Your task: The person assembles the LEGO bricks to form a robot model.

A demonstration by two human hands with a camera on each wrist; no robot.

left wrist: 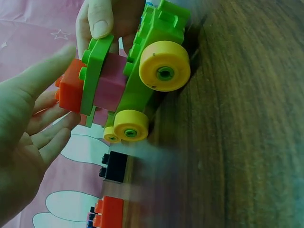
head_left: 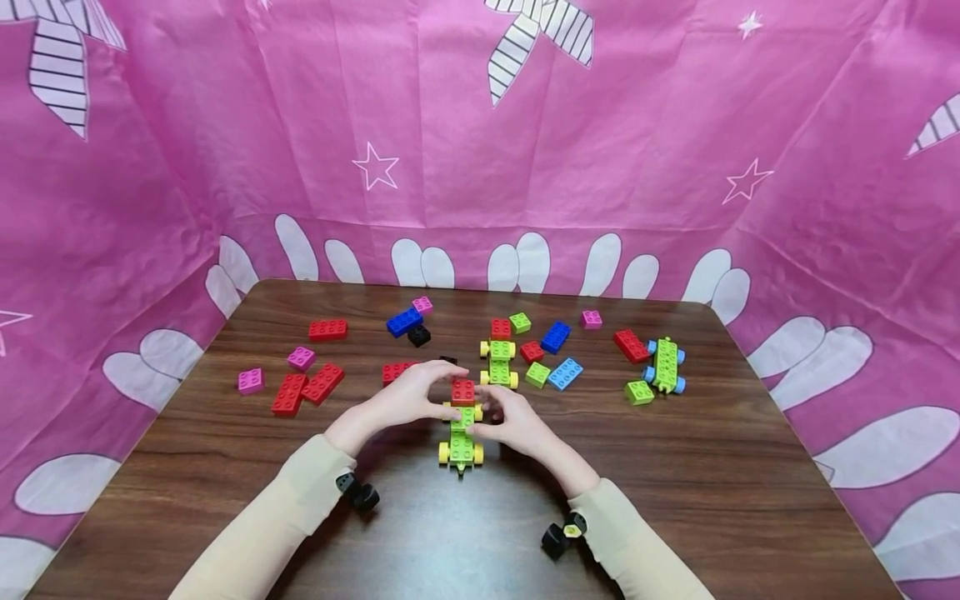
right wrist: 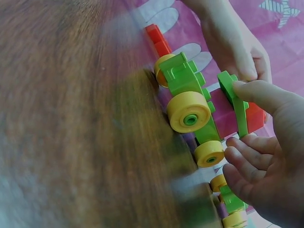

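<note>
A toy car base [head_left: 461,450] with yellow wheels stands at the table's front middle. Above its green studs sit pink bricks [left wrist: 110,80], then a flat green brick [right wrist: 233,102] with a red brick [head_left: 462,392] on top. From the left, my left hand [head_left: 401,395] holds the green brick, its thumb at the near side and its fingers reaching round behind the red brick. My right hand [head_left: 521,423] holds that same green brick from the right, thumb on its studded face and fingers near its lower edge. Some fingertips are hidden behind the stack.
Behind the hands stands a similar yellow-wheeled car [head_left: 499,367]. A blue-wheeled green car base [head_left: 666,367] is at the right. Red bricks [head_left: 323,384] and pink bricks [head_left: 251,381] lie at left; blue [head_left: 556,337], light blue [head_left: 566,373] and green bricks [head_left: 537,374] lie right of centre.
</note>
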